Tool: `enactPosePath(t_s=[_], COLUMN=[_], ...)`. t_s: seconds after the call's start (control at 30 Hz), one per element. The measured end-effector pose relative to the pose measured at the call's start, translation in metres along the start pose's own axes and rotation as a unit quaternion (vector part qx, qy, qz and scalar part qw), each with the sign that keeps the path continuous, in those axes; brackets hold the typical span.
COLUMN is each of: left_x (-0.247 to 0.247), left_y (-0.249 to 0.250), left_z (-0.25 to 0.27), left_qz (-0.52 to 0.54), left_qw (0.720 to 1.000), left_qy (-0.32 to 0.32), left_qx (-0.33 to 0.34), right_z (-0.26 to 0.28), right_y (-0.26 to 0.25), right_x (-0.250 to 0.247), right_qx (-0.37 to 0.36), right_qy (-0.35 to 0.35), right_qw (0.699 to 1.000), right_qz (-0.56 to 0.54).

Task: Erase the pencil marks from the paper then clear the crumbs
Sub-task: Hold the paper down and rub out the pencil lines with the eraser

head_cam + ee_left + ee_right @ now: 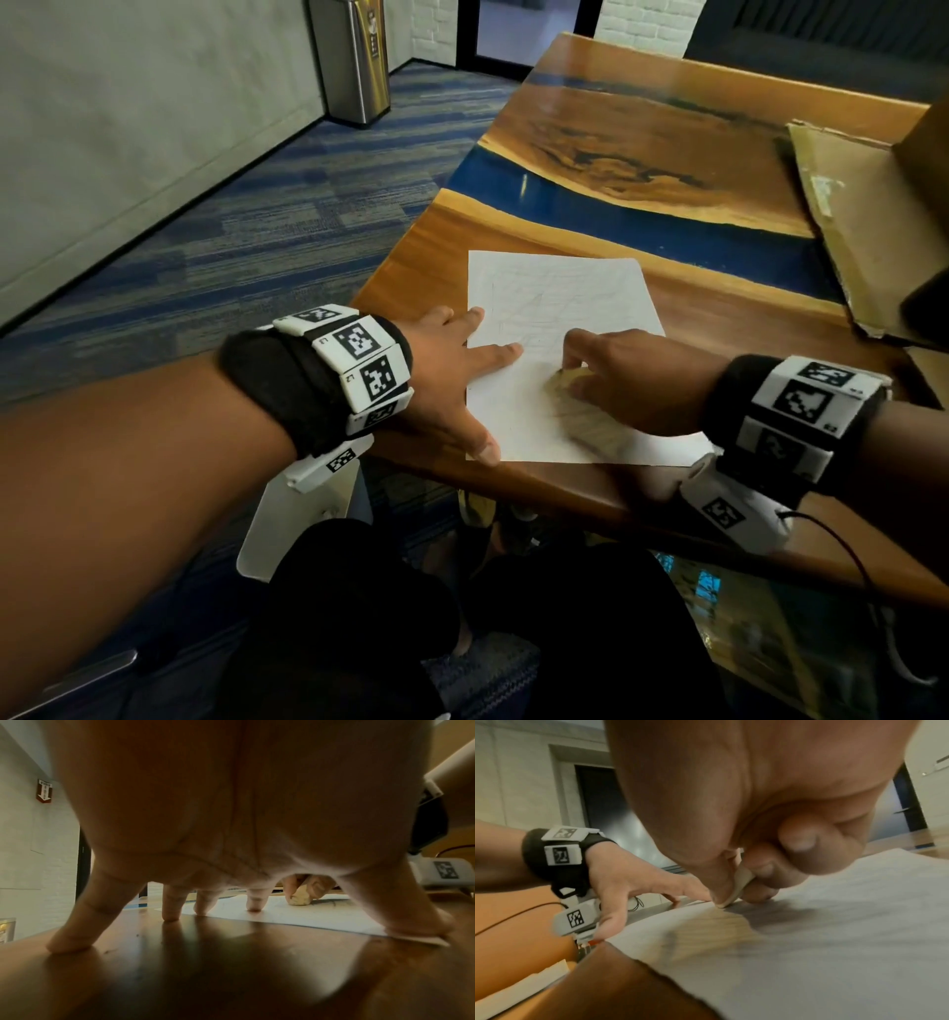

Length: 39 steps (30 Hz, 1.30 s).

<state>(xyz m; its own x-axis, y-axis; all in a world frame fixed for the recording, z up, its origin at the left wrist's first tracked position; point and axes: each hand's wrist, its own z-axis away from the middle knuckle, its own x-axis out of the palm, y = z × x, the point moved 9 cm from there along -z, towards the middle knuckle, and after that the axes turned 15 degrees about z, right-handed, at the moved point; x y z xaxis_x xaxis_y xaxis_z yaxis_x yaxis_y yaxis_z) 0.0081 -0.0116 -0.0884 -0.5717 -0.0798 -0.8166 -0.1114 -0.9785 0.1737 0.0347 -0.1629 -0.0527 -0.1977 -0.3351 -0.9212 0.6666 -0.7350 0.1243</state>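
Observation:
A white sheet of paper [565,308] with faint pencil lines lies near the front edge of the wooden table [642,133]. My left hand [462,360] is spread flat, its fingers pressing the paper's left edge and corner; the left wrist view shows the fingertips [254,906] down on paper [321,914] and wood. My right hand [606,370] pinches a cream eraser [570,377] against the sheet, motion-blurred. The eraser [299,899] shows beyond my left fingers, and the eraser [734,890] sits between thumb and curled fingers on the paper [834,933].
The table has a blue resin band [616,210] across it. A flattened cardboard box [862,216] lies at the right. The table's front edge [565,493] runs just below the paper. A steel bin [354,56] stands on the carpet at the far left.

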Motion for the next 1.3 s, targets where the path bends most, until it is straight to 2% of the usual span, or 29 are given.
enactPosePath(t_s=[0.1, 0.2, 0.33, 0.37, 0.5, 0.53, 0.63, 0.67, 0.8, 0.83, 0.93, 0.97, 1.1, 1.2, 1.3], left_x=[0.000, 0.000, 0.001, 0.001, 0.002, 0.003, 0.003, 0.003, 0.003, 0.002, 0.000, 0.000, -0.001, -0.001, 0.002], left_y=[0.000, 0.002, 0.003, 0.003, 0.002, 0.002, 0.002, 0.001, 0.003, 0.004, 0.005, 0.005, 0.006, 0.007, 0.009], left_z=[0.002, -0.001, -0.002, -0.002, -0.003, -0.003, -0.003, -0.004, -0.003, -0.002, -0.002, -0.002, 0.000, 0.000, -0.001], left_qz=[0.021, 0.021, 0.016, 0.015, 0.015, 0.015, 0.018, 0.017, 0.009, 0.007, 0.000, 0.000, 0.002, 0.034, 0.056], left_qw=[1.000, 1.000, 1.000, 1.000, 1.000, 1.000, 1.000, 1.000, 0.999, 0.999, 0.999, 0.999, 0.999, 0.999, 0.998], left_qy=[-0.005, -0.004, -0.008, -0.010, -0.019, -0.021, -0.024, -0.025, -0.031, -0.033, -0.039, -0.041, -0.039, -0.031, -0.013], left_qx=[-0.003, 0.001, -0.001, 0.000, -0.001, -0.001, -0.001, 0.000, -0.001, -0.002, -0.002, -0.002, -0.008, -0.011, -0.010], right_z=[-0.007, 0.000, 0.021, 0.020, 0.004, 0.005, 0.018, 0.019, 0.006, 0.008, 0.023, 0.024, 0.003, -0.001, 0.002], right_y=[0.007, -0.010, -0.064, -0.063, -0.016, -0.019, -0.055, -0.056, -0.010, -0.015, -0.055, -0.056, -0.008, -0.001, -0.001], right_x=[0.002, -0.004, 0.000, -0.001, -0.008, -0.008, 0.003, 0.004, -0.009, -0.008, 0.002, 0.001, -0.005, 0.001, 0.003], right_qx=[0.010, -0.008, -0.150, -0.155, -0.037, -0.044, -0.165, -0.171, -0.052, -0.062, -0.178, -0.180, -0.045, -0.032, -0.008], right_qy=[0.005, 0.010, 0.001, 0.001, 0.017, 0.024, 0.015, 0.007, 0.029, 0.030, 0.020, 0.018, 0.024, 0.041, 0.025], right_qw=[1.000, 1.000, 0.989, 0.988, 0.999, 0.999, 0.986, 0.985, 0.998, 0.997, 0.983, 0.982, 0.997, 0.997, 0.998], right_qz=[0.002, -0.002, 0.017, 0.014, 0.015, 0.019, 0.033, 0.031, 0.035, 0.035, 0.048, 0.048, 0.050, 0.061, 0.050])
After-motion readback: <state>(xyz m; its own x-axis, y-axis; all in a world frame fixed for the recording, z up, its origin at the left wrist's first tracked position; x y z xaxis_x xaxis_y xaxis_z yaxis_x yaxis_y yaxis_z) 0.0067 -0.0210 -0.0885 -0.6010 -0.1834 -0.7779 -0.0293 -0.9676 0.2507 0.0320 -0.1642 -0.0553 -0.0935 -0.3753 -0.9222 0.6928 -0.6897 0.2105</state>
